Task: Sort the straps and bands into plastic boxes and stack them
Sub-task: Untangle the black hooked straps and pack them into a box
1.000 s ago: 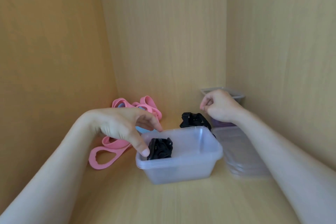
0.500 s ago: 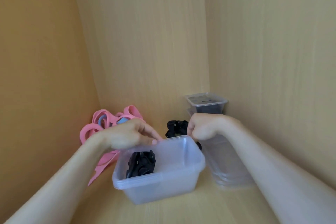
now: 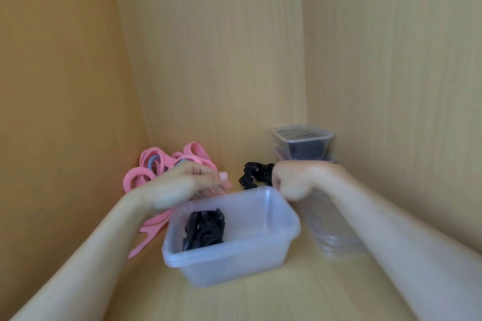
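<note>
Head camera looks down into a wooden compartment, where a clear plastic box (image 3: 234,250) sits on the shelf floor (image 3: 260,300) in the lower centre of the frame, its long axis running left to right and rising a little toward the right. A bundled black strap (image 3: 204,229) lies inside at the box's left end, its length tilted from lower left to upper right. Just behind the far rim a loose black strap (image 3: 254,173) stretches across the frame, its left end drooping toward the rim and its right end running into the right hand (image 3: 292,181), whose fingers are curled tight into a fist round that end (the fingertips themselves are hidden). At the box's far-left corner hovers the left hand (image 3: 185,185), palm down, fingers fairly straight and close together, pointing right; whether they touch the rim is lost in blur. Pink bands (image 3: 146,177) with a blue band (image 3: 154,163) among them are heaped in the left back corner, one pink loop trailing forward beside the box. In the right back corner stand two lidded boxes (image 3: 303,142), one on the other, the top one with dark contents, and a clear stack (image 3: 336,237) of plastic pieces sits just right of the open box
</note>
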`<state>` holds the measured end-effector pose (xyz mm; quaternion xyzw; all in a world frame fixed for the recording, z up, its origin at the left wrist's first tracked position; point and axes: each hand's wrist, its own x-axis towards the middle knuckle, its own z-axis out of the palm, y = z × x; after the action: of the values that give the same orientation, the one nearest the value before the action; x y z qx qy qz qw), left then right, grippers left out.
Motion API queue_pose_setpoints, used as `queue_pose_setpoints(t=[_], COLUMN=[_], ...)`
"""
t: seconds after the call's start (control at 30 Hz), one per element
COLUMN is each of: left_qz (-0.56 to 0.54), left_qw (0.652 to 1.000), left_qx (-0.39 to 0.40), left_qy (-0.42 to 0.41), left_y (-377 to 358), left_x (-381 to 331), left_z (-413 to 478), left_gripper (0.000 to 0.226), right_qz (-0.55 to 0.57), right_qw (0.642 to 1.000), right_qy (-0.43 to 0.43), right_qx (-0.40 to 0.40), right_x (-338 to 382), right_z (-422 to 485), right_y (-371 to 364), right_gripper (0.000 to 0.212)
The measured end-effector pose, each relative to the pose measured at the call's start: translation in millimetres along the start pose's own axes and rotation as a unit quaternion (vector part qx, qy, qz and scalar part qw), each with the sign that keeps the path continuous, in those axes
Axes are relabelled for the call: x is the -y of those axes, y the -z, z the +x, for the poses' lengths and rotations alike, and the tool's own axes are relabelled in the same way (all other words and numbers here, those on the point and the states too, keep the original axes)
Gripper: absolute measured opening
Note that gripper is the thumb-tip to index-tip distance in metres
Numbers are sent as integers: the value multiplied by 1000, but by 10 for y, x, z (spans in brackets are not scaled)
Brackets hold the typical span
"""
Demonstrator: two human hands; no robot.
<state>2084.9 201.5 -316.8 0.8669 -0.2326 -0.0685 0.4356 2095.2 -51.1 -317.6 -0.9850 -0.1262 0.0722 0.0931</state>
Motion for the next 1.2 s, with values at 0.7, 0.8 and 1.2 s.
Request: queue_pose_setpoints(t=[0.7, 0.8, 1.2], left_qz=[-64, -61, -168], left_qw=[969, 960, 957], left_qx=[-227, -257, -144], left_qy=[-78, -94, -187], left_y=[-71, -54, 270], left_x=[97, 30, -748], left_z=[120, 173, 823], left_gripper=[31, 17, 9], right_qz=[474, 526, 777], right_qw=[823, 789, 534], right_qy=[185, 218, 255], right_qx=[-254, -232, -213], right_x=[661, 601, -14], right_z=[371, 325, 209], right_y=[846, 932, 1327], right_gripper=[17, 15, 12])
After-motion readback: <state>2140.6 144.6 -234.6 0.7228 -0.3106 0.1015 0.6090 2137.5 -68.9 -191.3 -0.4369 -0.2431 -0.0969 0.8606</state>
